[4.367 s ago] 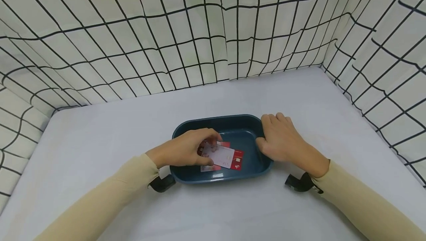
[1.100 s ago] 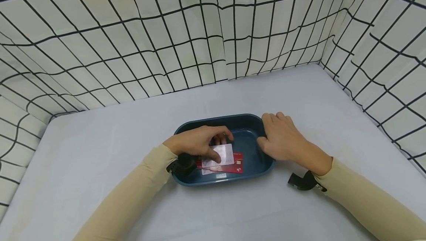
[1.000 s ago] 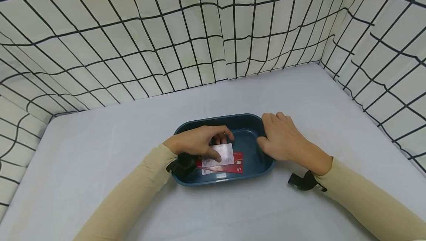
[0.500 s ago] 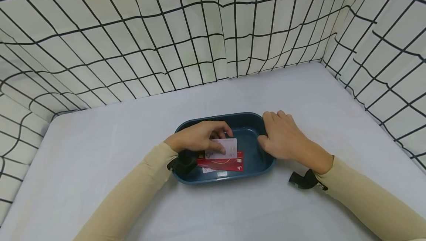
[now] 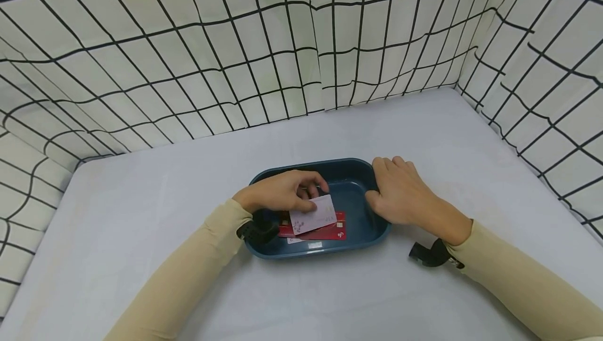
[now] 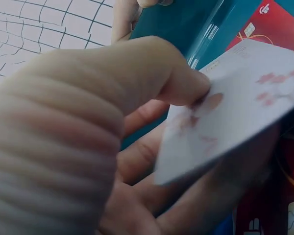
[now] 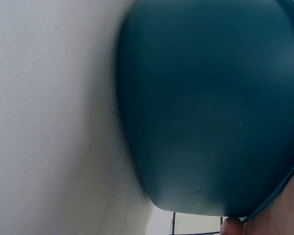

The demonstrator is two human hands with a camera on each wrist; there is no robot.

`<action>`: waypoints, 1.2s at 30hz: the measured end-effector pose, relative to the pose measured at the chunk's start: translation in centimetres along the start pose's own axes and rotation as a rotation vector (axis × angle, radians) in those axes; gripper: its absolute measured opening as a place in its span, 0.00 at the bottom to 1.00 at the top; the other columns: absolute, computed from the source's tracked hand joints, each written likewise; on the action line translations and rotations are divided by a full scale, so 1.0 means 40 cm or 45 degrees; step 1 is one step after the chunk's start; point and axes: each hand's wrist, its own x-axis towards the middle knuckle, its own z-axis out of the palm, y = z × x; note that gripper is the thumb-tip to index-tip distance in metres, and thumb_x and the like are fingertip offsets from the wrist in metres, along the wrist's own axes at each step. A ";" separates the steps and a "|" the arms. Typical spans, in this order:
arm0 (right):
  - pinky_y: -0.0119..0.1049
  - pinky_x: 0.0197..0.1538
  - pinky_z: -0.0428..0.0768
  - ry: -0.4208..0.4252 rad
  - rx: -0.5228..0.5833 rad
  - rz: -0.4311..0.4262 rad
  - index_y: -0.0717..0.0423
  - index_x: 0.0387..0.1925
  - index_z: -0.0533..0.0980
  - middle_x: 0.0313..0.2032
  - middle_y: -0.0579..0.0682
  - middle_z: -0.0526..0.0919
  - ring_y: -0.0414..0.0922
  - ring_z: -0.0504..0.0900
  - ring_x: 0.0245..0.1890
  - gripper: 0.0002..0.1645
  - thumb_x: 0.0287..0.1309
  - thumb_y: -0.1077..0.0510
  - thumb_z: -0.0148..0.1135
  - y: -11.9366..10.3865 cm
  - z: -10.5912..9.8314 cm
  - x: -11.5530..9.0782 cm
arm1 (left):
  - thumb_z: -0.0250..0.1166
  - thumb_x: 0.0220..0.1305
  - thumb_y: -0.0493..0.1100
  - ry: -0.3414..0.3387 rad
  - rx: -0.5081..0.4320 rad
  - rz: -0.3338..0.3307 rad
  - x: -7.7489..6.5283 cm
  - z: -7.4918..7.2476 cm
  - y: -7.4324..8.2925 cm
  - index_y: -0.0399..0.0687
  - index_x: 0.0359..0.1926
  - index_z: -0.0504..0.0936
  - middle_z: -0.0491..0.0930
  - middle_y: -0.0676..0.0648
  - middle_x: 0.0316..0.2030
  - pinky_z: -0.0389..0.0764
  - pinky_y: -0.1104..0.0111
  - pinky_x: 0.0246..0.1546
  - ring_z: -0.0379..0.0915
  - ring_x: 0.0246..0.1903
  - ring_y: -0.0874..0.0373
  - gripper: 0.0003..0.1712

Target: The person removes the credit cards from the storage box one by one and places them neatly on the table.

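My left hand (image 5: 282,190) is over the left half of a dark blue plastic basin (image 5: 355,202). It pinches a white card (image 5: 316,219) with pink blossom print, thumb on top and fingers beneath. In the left wrist view the white card (image 6: 235,105) is tilted, raised over red cards. Below it in the basin lie a red chip card (image 5: 332,233) and other cards, partly covered. My right hand (image 5: 400,194) grips the basin's right rim, thumb inside. The right wrist view shows the basin's outer wall (image 7: 210,107) and a fingertip at its rim.
The basin stands on a white cloth-covered table (image 5: 188,184). A white backdrop with a black grid (image 5: 268,63) rises behind the table and along both sides. Black wrist cameras (image 5: 256,231) are strapped to both wrists, the left one over the basin.
My left hand has moved further over the basin and slightly away from me. The white card has shifted up with it and turned, baring more red card. The right hand keeps its grip.
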 end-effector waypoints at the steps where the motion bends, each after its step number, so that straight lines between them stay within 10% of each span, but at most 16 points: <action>1: 0.41 0.40 0.63 0.000 0.000 0.000 0.63 0.41 0.71 0.31 0.55 0.75 0.52 0.68 0.36 0.16 0.56 0.54 0.54 0.000 0.000 0.000 | 0.66 0.67 0.41 -0.015 -0.009 -0.009 -0.001 0.000 0.001 0.50 0.62 0.77 0.81 0.47 0.45 0.84 0.70 0.44 0.81 0.41 0.58 0.23; 16: 0.41 0.40 0.62 0.000 0.013 0.008 0.62 0.39 0.71 0.30 0.55 0.75 0.52 0.68 0.36 0.15 0.56 0.54 0.54 0.001 -0.001 -0.001 | 0.66 0.69 0.42 -0.063 -0.168 0.002 -0.006 -0.006 0.001 0.54 0.60 0.74 0.79 0.48 0.43 0.80 0.67 0.25 0.81 0.31 0.58 0.20; 36: 0.41 0.40 0.62 0.016 0.017 0.003 0.61 0.38 0.71 0.29 0.54 0.75 0.52 0.68 0.35 0.14 0.55 0.54 0.55 0.001 0.002 -0.002 | 0.70 0.67 0.42 0.018 -0.274 0.014 -0.006 -0.011 0.001 0.48 0.59 0.77 0.87 0.48 0.41 0.84 0.68 0.40 0.83 0.39 0.58 0.21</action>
